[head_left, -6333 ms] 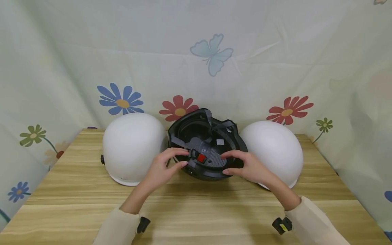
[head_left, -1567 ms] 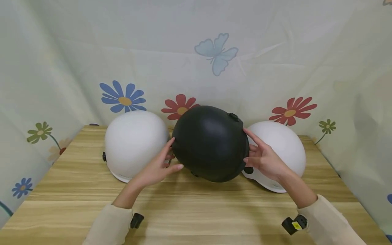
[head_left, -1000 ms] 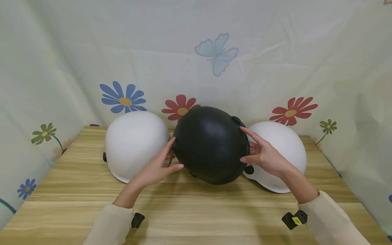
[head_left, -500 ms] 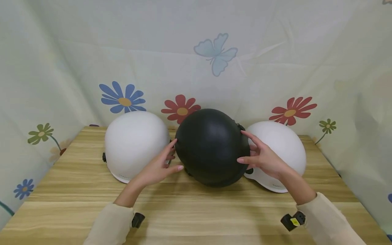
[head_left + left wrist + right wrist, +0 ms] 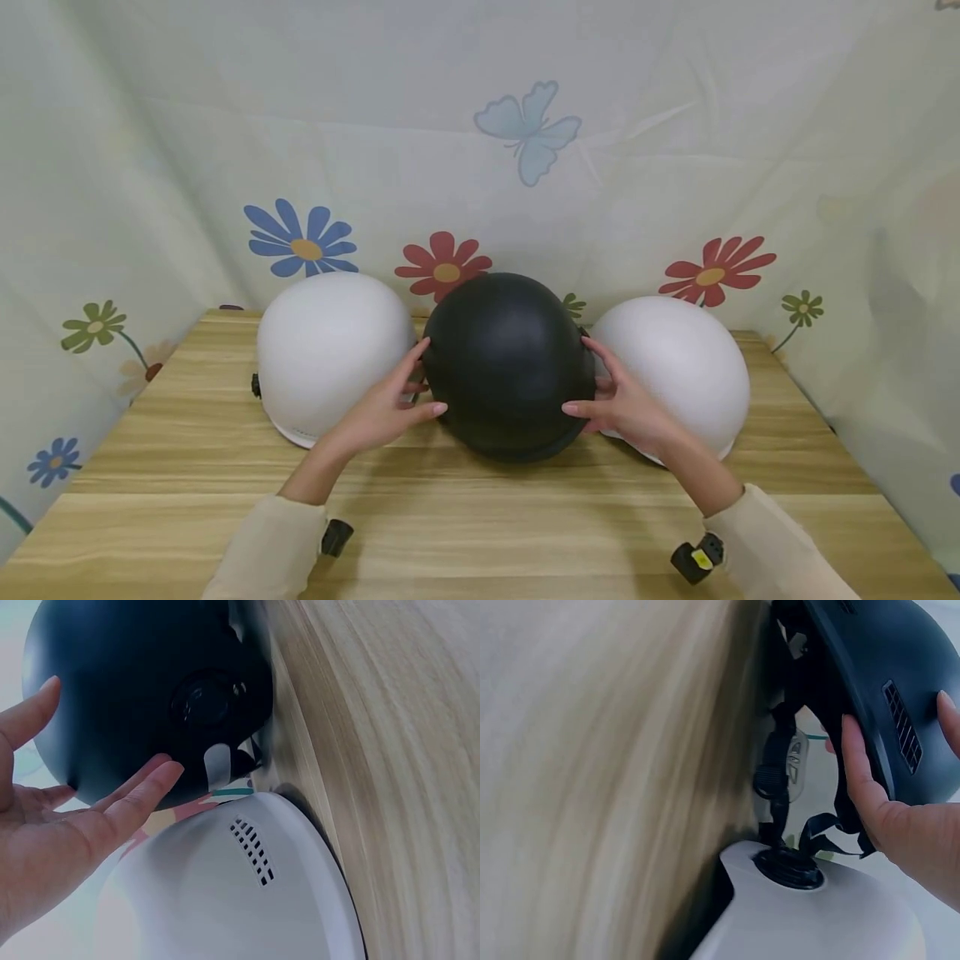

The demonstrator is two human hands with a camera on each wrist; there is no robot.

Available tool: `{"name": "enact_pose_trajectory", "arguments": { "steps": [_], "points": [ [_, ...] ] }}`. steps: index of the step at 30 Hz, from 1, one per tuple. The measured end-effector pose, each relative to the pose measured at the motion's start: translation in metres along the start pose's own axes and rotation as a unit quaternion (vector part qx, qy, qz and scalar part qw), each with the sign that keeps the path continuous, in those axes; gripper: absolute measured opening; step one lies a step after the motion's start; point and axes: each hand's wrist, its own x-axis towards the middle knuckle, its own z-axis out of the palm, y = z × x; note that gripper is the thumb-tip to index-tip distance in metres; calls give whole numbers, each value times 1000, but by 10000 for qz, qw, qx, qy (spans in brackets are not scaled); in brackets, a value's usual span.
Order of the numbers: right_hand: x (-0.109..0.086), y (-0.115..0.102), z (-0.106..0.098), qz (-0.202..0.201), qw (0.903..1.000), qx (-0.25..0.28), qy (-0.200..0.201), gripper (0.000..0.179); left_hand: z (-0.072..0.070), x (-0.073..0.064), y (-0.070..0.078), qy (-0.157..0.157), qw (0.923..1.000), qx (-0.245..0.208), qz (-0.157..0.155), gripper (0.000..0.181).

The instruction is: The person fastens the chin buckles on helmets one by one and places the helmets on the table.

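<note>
A black helmet point(image 5: 510, 367) sits dome up in the middle of the table, between two white helmets. My left hand point(image 5: 382, 417) is at its left side. In the left wrist view the fingers point(image 5: 139, 799) lie nearly straight along the shell, with the thumb held apart from them. My right hand point(image 5: 633, 412) holds the right side. The right wrist view shows its fingers along the rim and the thumb on the shell by a vent. There the rim looks tilted up off the table, and a dark chin strap point(image 5: 778, 761) hangs below it.
One white helmet point(image 5: 333, 358) stands close on the left, another white helmet point(image 5: 675, 375) close on the right. All rest on a wood-grain table point(image 5: 480, 533). Behind hangs a pale curtain point(image 5: 360, 100) printed with flowers and a butterfly.
Earlier the black helmet lay with its inside and straps facing up; since then it has been turned dome up. In the last second it has levelled and come down, and my right hand has moved left.
</note>
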Motion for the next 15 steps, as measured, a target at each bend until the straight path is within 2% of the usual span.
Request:
{"name": "enact_pose_trajectory", "arguments": {
  "steps": [7, 15],
  "points": [
    [3, 10, 4, 43, 10000, -15, 27, 101, 3, 1, 2, 8, 9999, 105, 20, 87],
    [5, 16, 4, 279, 9996, -35, 27, 103, 5, 2, 0, 18, 9996, 265, -40, 86]
  ]
}}
